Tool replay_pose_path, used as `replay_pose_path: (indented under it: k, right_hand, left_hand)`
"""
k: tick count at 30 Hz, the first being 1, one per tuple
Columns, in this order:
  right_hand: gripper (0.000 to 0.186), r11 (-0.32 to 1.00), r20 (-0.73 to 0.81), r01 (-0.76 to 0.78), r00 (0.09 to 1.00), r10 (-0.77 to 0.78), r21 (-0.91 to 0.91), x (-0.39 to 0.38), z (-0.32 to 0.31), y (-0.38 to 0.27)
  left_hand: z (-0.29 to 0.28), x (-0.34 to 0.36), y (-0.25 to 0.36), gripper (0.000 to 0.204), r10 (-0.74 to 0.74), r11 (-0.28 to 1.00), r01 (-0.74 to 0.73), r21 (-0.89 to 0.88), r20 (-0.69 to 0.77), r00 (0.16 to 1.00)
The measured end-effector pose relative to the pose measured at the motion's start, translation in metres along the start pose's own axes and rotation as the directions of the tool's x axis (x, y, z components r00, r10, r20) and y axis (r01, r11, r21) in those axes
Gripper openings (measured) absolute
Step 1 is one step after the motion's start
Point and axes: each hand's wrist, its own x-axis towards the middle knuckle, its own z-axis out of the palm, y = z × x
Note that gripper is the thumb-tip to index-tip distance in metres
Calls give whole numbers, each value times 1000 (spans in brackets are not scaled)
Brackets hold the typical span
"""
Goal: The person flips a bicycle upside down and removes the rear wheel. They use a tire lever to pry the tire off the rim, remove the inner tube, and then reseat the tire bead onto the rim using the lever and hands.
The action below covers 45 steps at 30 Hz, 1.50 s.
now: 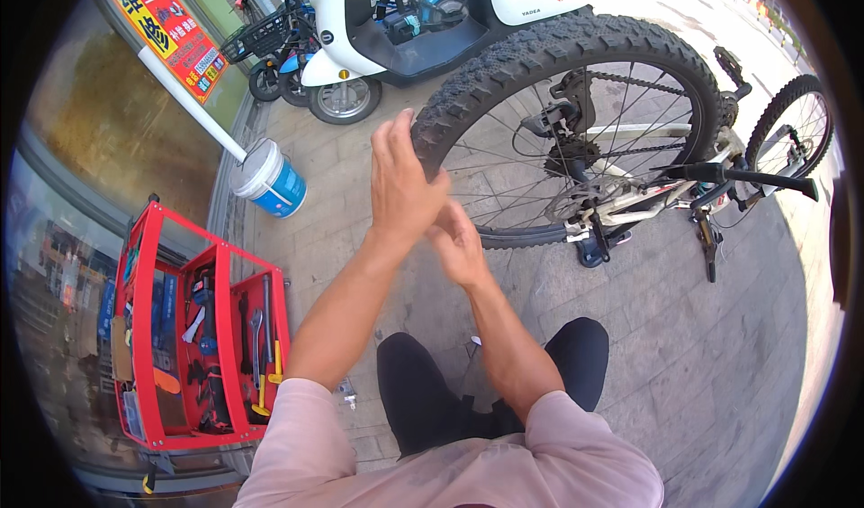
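A mountain bike's rear wheel stands in front of me, its knobby black tire nearest my hands. My left hand is closed around the tire's near left side, fingers pointing up along the outer tread and thumb toward the spokes. Just below it my right hand has its fingers curled at the tire's lower near edge, partly hidden behind the left wrist. Both hands cover that stretch of tire. The cassette and rear derailleur show at the hub, with the chain running right toward the crank.
To the left, a red tool cart holds wrenches, hammers and other tools. A white and blue bucket stands behind it. A white scooter is parked beyond the wheel. The bike's front wheel is at far right. Paving tiles cover the ground.
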Motion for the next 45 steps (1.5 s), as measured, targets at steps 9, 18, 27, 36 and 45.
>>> replay_pose_path:
  k: [9,18,27,36,45]
  right_hand:
    - [46,916,-4,65,997,-73,-395,-13,-5,26]
    - [40,914,66,36,998,-10,-405,-5,-31,-21]
    - [46,960,-239,238,933,-268,-146,50,16,-125]
    - [63,972,-461,225,857,-229,-65,63,32,-126]
    - [60,980,-328,181,923,-200,-87,47,33,-95]
  left_hand:
    - [22,-30,-7,75,-188,964,176,-200,-43,981]
    - [20,-40,-10,83,-257,948,264,-176,57,965]
    - [49,-77,-36,92,-220,976,220,-12,-35,975]
    - [16,4,15,89,207,975,-170,143,-305,929]
    - [8,-7,1,67,121,993,-121,5,-30,992]
